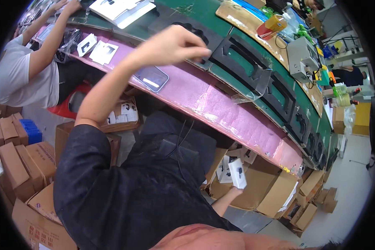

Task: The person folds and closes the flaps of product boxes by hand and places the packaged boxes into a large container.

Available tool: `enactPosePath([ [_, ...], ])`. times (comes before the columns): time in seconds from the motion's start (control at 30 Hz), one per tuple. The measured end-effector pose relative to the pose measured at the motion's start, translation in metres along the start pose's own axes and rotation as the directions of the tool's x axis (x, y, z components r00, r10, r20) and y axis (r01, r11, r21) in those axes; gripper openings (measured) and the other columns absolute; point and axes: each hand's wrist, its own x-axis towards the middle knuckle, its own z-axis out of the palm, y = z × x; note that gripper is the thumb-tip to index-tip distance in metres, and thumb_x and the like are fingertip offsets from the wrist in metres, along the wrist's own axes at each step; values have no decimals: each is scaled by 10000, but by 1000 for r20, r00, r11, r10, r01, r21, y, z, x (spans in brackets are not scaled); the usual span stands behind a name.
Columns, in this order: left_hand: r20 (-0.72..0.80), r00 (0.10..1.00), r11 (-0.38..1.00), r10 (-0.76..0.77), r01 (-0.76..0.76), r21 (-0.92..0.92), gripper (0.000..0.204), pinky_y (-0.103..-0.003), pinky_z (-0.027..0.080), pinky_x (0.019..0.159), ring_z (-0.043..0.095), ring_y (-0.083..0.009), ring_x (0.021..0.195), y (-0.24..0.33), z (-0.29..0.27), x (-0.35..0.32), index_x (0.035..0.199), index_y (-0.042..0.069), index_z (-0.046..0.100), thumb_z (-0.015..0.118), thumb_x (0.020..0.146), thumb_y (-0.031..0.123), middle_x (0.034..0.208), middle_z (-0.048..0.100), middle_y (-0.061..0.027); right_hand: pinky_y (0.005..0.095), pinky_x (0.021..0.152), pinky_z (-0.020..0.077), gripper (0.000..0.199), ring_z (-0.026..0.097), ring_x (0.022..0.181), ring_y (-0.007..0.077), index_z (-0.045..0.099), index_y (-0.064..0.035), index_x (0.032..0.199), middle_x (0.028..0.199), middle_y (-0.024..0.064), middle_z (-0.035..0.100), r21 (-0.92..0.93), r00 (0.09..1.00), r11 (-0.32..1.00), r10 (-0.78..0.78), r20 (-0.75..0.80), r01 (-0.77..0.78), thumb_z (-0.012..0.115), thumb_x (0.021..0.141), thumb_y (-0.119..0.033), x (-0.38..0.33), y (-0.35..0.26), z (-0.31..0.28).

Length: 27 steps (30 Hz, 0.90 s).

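Observation:
My left hand (pixel 175 46) is raised over the near edge of the green work line, thumb and forefinger drawn together in a pinch with nothing visible between them. Beneath it run the pink-covered bench strip (pixel 221 110) and a black foam tray (pixel 187 31). Low at the right, my right hand (pixel 236 191) grips a small white box (pixel 238 174) with a dark device printed on it. That box is held by its lower end at an open brown carton (pixel 254 183), where more white boxes (pixel 225 171) lie. Part of the right hand's fingers is hidden behind the box.
A phone-like flat device (pixel 153 79) lies on the pink strip. Several black foam frames (pixel 241 60) line the green belt. At left a co-worker in a white shirt (pixel 25 77) reaches over the bench. Stacked cartons (pixel 16 166) stand behind at left; a grey machine (pixel 302 58) sits across.

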Motion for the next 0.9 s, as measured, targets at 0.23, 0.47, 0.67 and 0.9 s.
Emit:
enactPosePath([
  [0.23,-212,878,588,-428,449,673,570,-486,590,884,769,-388,977,-116,-33,-88,1154,-39,776,765,963,498,1016,780,-239,583,1019,592,447,707,1201,410,679,74,1340,1357,267,700,-153,991,982,103,-82,-115,671,1019,-237,4,53,31],
  [0.47,-320,790,571,-524,604,557,886,-488,558,1036,692,-434,1216,-144,4,-107,1410,-47,647,859,839,596,1326,672,-327,576,1006,594,445,712,1189,412,689,77,1321,1345,270,707,-216,981,969,78,-180,-117,696,995,-226,11,65,38],
  [0.67,-294,821,640,-490,568,518,707,-455,566,1009,715,-405,1166,-175,-17,-117,1426,-20,650,857,892,395,1241,726,-264,570,996,595,443,716,1179,413,698,79,1305,1335,272,712,-228,940,972,-133,-314,61,717,974,-216,23,47,52],
  [0.9,-335,900,800,-279,410,438,367,-454,579,924,773,-386,1027,-94,-92,-92,1227,-2,772,697,1033,301,1091,785,-247,476,1011,585,352,725,1142,377,693,105,1273,1270,297,734,-428,395,438,-899,-190,790,706,961,-57,-20,-44,96],
])
